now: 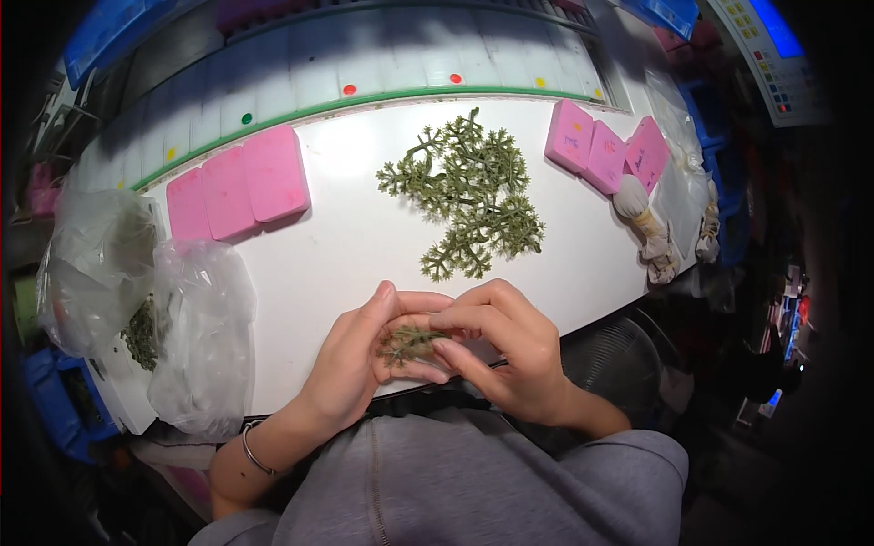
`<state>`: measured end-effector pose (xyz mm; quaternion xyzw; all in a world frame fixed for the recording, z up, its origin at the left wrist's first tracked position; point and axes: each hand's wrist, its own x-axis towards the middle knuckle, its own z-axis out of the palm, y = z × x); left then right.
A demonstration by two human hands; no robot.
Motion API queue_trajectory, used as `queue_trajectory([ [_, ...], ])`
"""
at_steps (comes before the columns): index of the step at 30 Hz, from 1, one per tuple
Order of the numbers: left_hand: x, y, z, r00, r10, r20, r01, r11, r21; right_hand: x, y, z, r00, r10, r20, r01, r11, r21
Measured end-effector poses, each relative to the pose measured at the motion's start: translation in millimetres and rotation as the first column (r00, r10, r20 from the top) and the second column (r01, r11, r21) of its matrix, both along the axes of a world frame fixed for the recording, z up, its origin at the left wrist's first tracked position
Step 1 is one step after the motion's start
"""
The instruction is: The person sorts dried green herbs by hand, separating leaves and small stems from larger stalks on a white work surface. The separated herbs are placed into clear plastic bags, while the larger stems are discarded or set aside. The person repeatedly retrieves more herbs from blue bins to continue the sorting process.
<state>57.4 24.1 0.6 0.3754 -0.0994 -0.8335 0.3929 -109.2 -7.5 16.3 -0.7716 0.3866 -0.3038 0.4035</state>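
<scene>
Hands (346,350) together, left half-open beneath green sprig (407,343), right pinching it, leafy pile (492,227) beyond, pink blocks (278,173) flanking.

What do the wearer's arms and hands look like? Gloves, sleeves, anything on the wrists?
Left hand and right hand: bare, no gloves. Thin silver bangle on the left wrist; none seen on the right. Short grey sleeves, forearms bare. No cables visible.
</scene>
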Motion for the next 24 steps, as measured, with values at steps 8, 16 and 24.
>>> queue_trajectory([
  [8, 6, -6, -3, 0.988, -0.1, 0.12, 0.101, 0.995, -0.008, -2, -36, -25, 0.936, -0.145, -0.321, 0.029, 0.94, -0.34],
  [16, 6, -7, -8, 0.984, -0.127, 0.122, 0.128, 0.992, -0.002, -2, -35, -23, 0.925, -0.104, -0.365, 0.013, 0.97, -0.243],
  [24, 8, -3, -11, 0.988, -0.14, 0.068, 0.138, 0.99, 0.042, -1, -32, -26, 0.932, -0.121, -0.341, 0.066, 0.984, -0.168],
])
